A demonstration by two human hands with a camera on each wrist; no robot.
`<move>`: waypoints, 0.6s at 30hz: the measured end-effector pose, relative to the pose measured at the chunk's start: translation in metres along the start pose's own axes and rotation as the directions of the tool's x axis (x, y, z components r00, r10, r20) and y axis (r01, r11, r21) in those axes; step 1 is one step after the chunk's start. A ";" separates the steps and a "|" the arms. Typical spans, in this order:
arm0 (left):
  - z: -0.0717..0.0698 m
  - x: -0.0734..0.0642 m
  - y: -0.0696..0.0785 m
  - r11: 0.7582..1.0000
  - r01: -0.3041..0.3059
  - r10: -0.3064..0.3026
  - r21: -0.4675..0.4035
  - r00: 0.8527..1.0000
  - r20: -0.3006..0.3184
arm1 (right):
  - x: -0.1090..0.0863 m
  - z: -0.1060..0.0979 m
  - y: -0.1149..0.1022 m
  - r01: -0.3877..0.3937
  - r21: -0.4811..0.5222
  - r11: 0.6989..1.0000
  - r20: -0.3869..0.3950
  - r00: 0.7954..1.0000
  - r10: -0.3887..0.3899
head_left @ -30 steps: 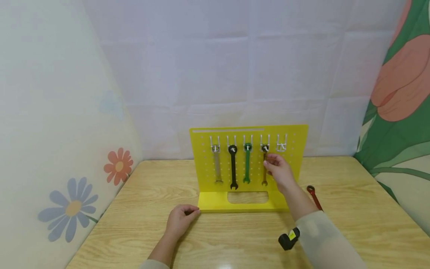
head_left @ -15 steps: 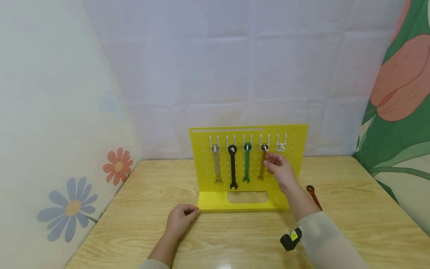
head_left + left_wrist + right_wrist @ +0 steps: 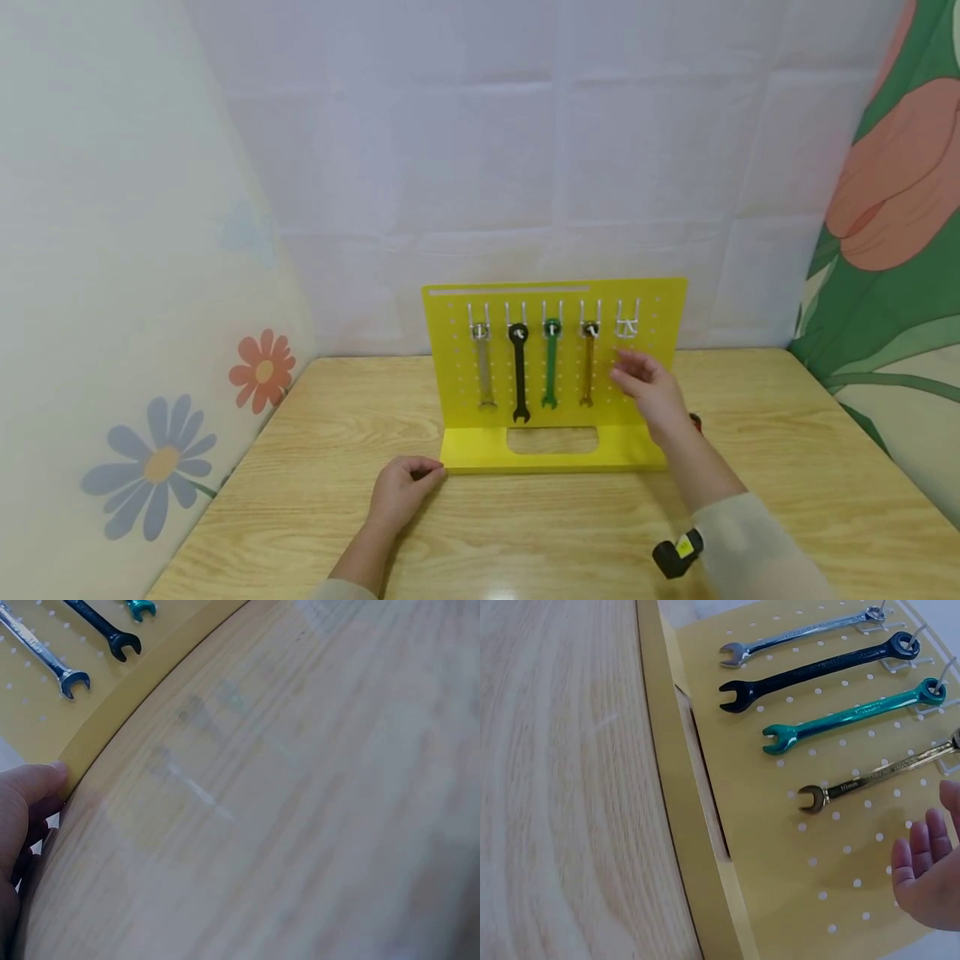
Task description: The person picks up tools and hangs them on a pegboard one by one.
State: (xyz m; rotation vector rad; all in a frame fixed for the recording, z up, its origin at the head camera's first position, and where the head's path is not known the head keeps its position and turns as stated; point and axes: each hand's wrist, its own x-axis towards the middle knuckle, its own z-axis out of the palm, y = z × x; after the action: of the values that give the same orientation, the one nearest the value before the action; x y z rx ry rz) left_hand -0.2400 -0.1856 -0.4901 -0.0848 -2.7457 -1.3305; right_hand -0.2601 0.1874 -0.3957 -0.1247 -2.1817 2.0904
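A yellow pegboard stand (image 3: pixel 480 450) stands on the table, with a silver wrench (image 3: pixel 485 375), a black wrench (image 3: pixel 520 375), a green wrench (image 3: pixel 551 367) and a gold wrench (image 3: pixel 588 367) hanging from its hooks by their ring ends. My left hand (image 3: pixel 405 496) pinches the front left corner of the base; in the left wrist view its thumb (image 3: pixel 52 774) lies on the edge. To the right of the gold wrench, my right hand (image 3: pixel 651 396) is held in front of the board, fingers loosely bent and holding nothing. The right wrist view shows this hand (image 3: pixel 934 877) apart from the gold wrench (image 3: pixel 877 776).
The rightmost hook (image 3: pixel 627 321) bears no wrench. A red wrench (image 3: pixel 697 422) lies on the wooden table (image 3: pixel 525 533) right of the stand, mostly hidden behind my right forearm. A white cloth (image 3: pixel 495 167) hangs behind, and flowered panels flank both sides.
My right hand has let go of the gold wrench and moved right and slightly down. The gold wrench swung a little and hangs on its hook. My left hand has stayed at the corner.
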 end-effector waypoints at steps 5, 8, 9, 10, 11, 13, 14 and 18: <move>0.000 0.000 0.000 1.000 -0.001 0.001 0.010 1.000 -0.002 | -0.006 -0.011 0.004 0.004 -0.005 1.000 -0.038 0.999 -0.004; 0.000 0.000 0.000 1.000 -0.001 0.001 0.011 1.000 0.001 | -0.009 -0.019 0.006 0.016 -0.003 1.000 -0.066 0.998 -0.016; 0.000 0.000 0.000 1.000 -0.001 0.001 0.010 1.000 0.002 | -0.011 -0.022 0.007 0.022 -0.003 1.000 -0.074 0.997 -0.022; 0.000 0.001 0.000 1.000 -0.002 0.002 0.011 1.000 0.002 | -0.012 -0.025 0.009 0.029 -0.008 1.000 -0.080 0.996 -0.030; 0.000 0.000 0.000 1.000 -0.001 0.001 0.013 1.000 0.002 | -0.013 -0.028 0.010 0.038 -0.012 0.999 -0.084 0.996 -0.039; 0.000 0.000 0.000 1.000 0.000 0.000 0.013 1.000 0.001 | -0.015 -0.035 0.013 0.043 -0.022 0.999 -0.089 0.995 -0.045; 0.000 0.000 0.000 1.000 0.001 -0.001 0.012 1.000 0.001 | -0.016 -0.038 0.015 0.040 -0.031 0.999 -0.092 0.995 -0.043; 0.000 0.000 0.000 1.000 -0.003 0.003 0.007 1.000 0.001 | -0.019 -0.052 0.021 -0.004 -0.078 0.997 -0.119 0.993 -0.006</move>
State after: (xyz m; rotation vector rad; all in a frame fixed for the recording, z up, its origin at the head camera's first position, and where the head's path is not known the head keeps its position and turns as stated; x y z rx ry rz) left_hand -0.2404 -0.1859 -0.4898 -0.0889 -2.7498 -1.3212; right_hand -0.2339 0.2373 -0.4150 -0.2485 -2.1931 1.9437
